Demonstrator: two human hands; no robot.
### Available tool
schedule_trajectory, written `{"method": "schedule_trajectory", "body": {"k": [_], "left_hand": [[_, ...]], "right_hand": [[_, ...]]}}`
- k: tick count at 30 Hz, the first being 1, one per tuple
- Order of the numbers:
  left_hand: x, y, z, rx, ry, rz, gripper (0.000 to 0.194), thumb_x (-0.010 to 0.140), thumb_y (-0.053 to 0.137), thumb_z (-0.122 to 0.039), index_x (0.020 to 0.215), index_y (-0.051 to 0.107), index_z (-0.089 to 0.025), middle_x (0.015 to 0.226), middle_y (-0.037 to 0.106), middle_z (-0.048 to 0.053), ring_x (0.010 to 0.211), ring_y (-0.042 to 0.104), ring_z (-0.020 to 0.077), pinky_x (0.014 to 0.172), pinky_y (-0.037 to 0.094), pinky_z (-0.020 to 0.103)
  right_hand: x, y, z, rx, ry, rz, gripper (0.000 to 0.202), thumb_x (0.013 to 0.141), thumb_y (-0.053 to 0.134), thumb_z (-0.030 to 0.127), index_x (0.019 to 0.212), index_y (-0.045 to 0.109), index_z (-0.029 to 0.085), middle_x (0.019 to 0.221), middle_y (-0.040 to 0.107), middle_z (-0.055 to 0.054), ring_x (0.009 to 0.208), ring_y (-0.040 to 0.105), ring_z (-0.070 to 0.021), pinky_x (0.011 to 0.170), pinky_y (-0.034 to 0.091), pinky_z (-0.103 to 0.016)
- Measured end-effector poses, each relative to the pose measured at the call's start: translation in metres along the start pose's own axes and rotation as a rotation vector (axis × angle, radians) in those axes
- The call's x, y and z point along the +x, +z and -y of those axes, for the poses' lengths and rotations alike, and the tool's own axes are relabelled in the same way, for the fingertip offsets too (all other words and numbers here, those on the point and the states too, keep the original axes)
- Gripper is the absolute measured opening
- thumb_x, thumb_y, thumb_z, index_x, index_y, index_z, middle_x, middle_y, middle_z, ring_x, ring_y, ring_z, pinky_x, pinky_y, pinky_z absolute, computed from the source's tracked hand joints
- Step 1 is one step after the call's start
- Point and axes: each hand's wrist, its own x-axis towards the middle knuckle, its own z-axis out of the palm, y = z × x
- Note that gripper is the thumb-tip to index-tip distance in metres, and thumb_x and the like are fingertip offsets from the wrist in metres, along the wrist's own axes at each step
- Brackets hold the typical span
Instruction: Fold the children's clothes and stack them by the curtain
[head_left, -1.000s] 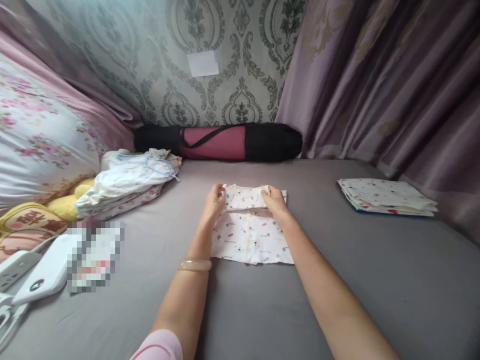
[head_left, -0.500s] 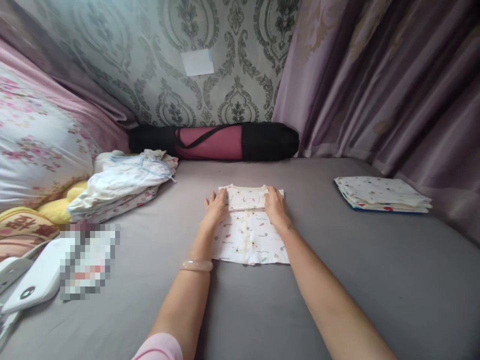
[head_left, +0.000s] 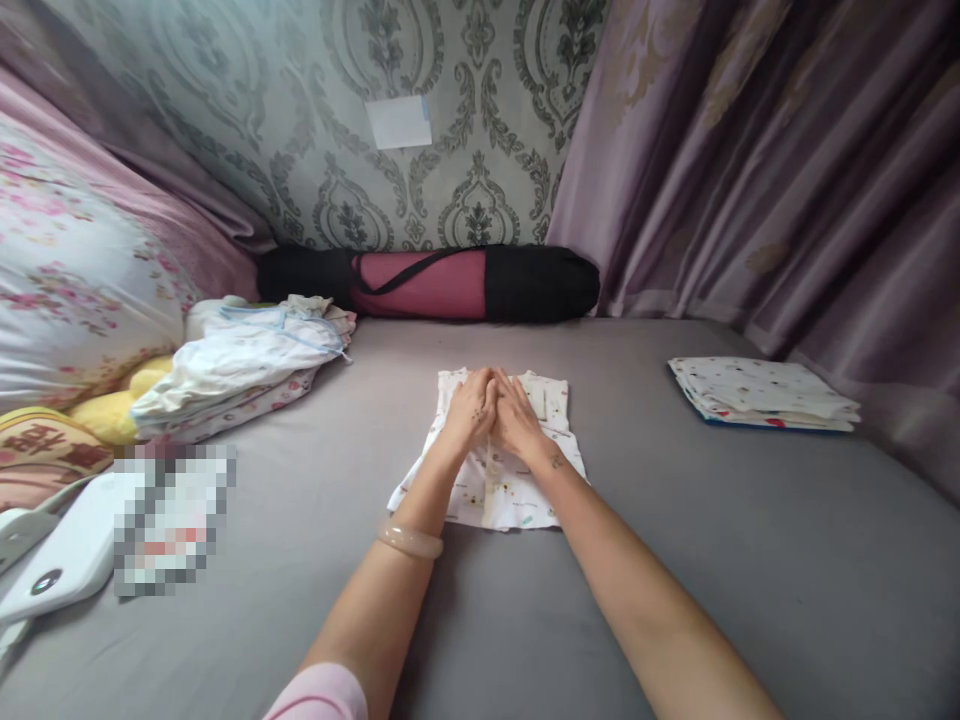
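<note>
A small white printed shirt (head_left: 517, 495) lies on the grey bed sheet in front of me, its sleeves folded in across the upper part. My left hand (head_left: 472, 405) rests flat on the upper middle of the shirt, fingers stretched out. Beside it, touching at the thumb side, my right hand (head_left: 517, 412) also lies flat with its fingers extended. The two hands cover the centre of the folded upper part. A pale bangle (head_left: 410, 541) circles my left wrist.
Folded printed cloths (head_left: 761, 392) lie at the right. Piled clothes (head_left: 240, 350), a yellow plush thing (head_left: 109, 415) and a white device (head_left: 71, 545) are on the left, near a floral pillow (head_left: 75, 260). A black and maroon long bag (head_left: 427, 284) lies along the wall.
Both hands have moved inward from the shirt's two sides and now meet at its middle. The shirt's lower left corner now shows, spread outward.
</note>
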Motion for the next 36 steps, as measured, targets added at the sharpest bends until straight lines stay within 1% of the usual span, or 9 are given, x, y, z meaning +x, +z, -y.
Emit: {"method": "schedule_trajectory", "body": {"k": [3,5,7,11,14,19,26,33,36], "left_hand": [[-0.001,0.008,0.002,0.025,-0.054,0.035,0.051,0.099,0.021,-0.038,0.139,0.041,-0.015,0.146,0.044,0.016,0.139,0.035,0.0268,0.115,0.020,0.048],[-0.002,0.010,0.010,0.091,-0.092,0.071,0.054,0.099,0.022,-0.039,0.142,0.038,-0.011,0.151,0.036,0.018,0.143,0.026,0.0287,0.116,0.015,0.049],[-0.002,0.010,0.019,0.153,-0.094,0.105,0.054,0.099,0.023,-0.038,0.143,0.038,-0.009,0.153,0.033,0.019,0.145,0.023,0.0292,0.117,0.013,0.049],[-0.004,0.008,0.026,0.280,-0.079,0.126,0.052,0.099,0.019,-0.033,0.140,0.042,-0.009,0.152,0.035,0.017,0.144,0.025,0.0264,0.118,0.017,0.046],[-0.006,0.006,0.026,0.376,-0.133,0.121,0.053,0.099,0.020,-0.033,0.142,0.039,-0.009,0.154,0.032,0.015,0.145,0.024,0.0252,0.118,0.018,0.045],[-0.007,0.006,0.026,0.450,-0.183,0.111,0.057,0.098,0.022,-0.035,0.146,0.034,-0.007,0.156,0.028,0.014,0.146,0.020,0.0268,0.118,0.020,0.045],[-0.004,0.004,0.030,0.434,-0.293,0.113,0.070,0.094,0.025,-0.046,0.149,0.026,-0.003,0.158,0.022,0.014,0.146,0.013,0.0341,0.118,0.019,0.046],[-0.005,0.004,0.033,0.429,-0.291,0.104,0.070,0.094,0.025,-0.049,0.149,0.028,-0.006,0.158,0.023,0.013,0.146,0.015,0.0352,0.118,0.018,0.047],[-0.005,0.004,0.037,0.419,-0.277,0.100,0.071,0.093,0.025,-0.051,0.149,0.029,-0.007,0.157,0.024,0.014,0.145,0.015,0.0365,0.118,0.018,0.049]], "right_hand": [[-0.001,0.011,0.006,-0.011,-0.054,0.114,0.065,0.092,0.039,0.031,0.152,0.026,0.009,0.157,0.024,-0.013,0.147,0.011,-0.0256,0.118,0.004,-0.041],[-0.002,0.015,0.007,-0.029,-0.044,0.161,0.066,0.091,0.039,0.032,0.152,0.025,0.009,0.158,0.023,-0.012,0.147,0.011,-0.0265,0.118,0.004,-0.042],[-0.003,0.015,0.007,-0.044,-0.025,0.184,0.065,0.092,0.038,0.031,0.152,0.025,0.009,0.158,0.023,-0.011,0.147,0.010,-0.0259,0.118,0.005,-0.042],[-0.004,0.013,0.008,-0.034,0.027,0.167,0.060,0.094,0.030,0.028,0.151,0.028,0.009,0.158,0.023,-0.008,0.147,0.014,-0.0229,0.118,0.009,-0.038],[-0.005,0.012,0.004,-0.020,0.092,0.137,0.058,0.097,0.021,0.029,0.150,0.030,0.007,0.158,0.023,-0.009,0.146,0.017,-0.0209,0.118,0.009,-0.037],[-0.008,0.011,-0.008,-0.061,0.197,0.106,0.060,0.098,0.021,0.034,0.150,0.028,0.004,0.157,0.024,-0.011,0.146,0.017,-0.0216,0.118,0.007,-0.038],[-0.009,0.006,-0.017,-0.114,0.326,0.112,0.060,0.098,0.021,0.032,0.150,0.026,0.003,0.158,0.023,-0.012,0.146,0.016,-0.0227,0.117,0.006,-0.042],[-0.013,0.002,-0.025,-0.153,0.449,0.079,0.060,0.097,0.022,0.036,0.150,0.028,0.007,0.158,0.022,-0.012,0.145,0.014,-0.0307,0.116,0.005,-0.052],[-0.012,-0.003,-0.030,-0.128,0.463,0.088,0.060,0.097,0.023,0.037,0.150,0.029,0.010,0.159,0.020,-0.014,0.145,0.014,-0.0304,0.116,0.006,-0.051]]}}
